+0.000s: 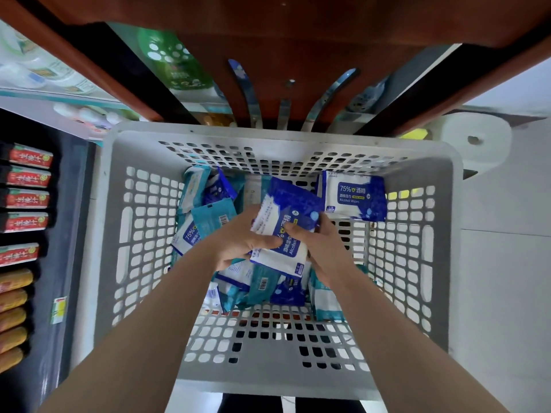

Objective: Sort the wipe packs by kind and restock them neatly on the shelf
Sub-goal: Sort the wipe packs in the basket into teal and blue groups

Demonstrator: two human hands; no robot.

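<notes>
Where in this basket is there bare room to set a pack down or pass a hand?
One bare strip: basket floor along the right wall, between the right hand and the standing blue pack. Elsewhere crowded: wipe packs fill the middle and left, where the left hand helps grip the held blue pack.

Shelf goods blurred, lower packs partly buried

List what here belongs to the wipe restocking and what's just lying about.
Job:
blue alcohol wipes, gripped by the left hand and right hand
loose blue pack
teal wipe packs
white basket

Lying about:
red cartons
yellow packs
white roll
</notes>
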